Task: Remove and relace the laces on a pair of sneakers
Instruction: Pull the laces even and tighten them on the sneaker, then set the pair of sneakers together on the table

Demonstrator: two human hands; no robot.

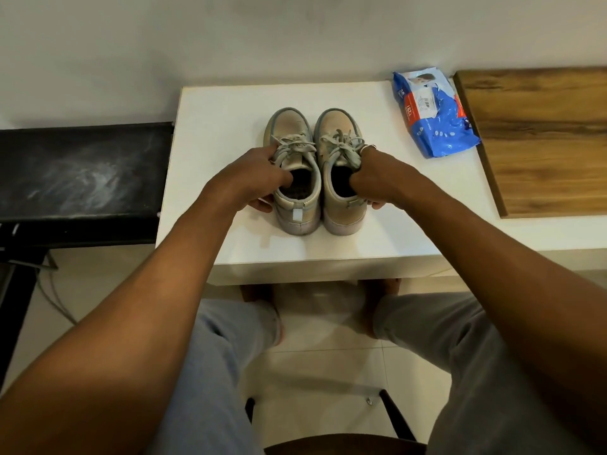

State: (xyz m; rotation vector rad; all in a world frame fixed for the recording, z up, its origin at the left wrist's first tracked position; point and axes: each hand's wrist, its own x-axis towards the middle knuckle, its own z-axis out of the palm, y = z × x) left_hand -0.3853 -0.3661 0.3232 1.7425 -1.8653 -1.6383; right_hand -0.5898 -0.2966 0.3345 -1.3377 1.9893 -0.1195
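Observation:
Two beige sneakers stand side by side on a white table, toes pointing away from me. The left sneaker and the right sneaker both carry grey laces tied in bows over the tongue. My left hand grips the left sneaker at its collar, fingers hooked inside the opening and thumb on the outer side. In the same way my right hand grips the right sneaker, fingers inside the opening. The heels face me.
A blue and white plastic pack lies at the table's back right. A wooden board lies to the right. A black bench stands to the left. My knees and a chair seat are below the table edge.

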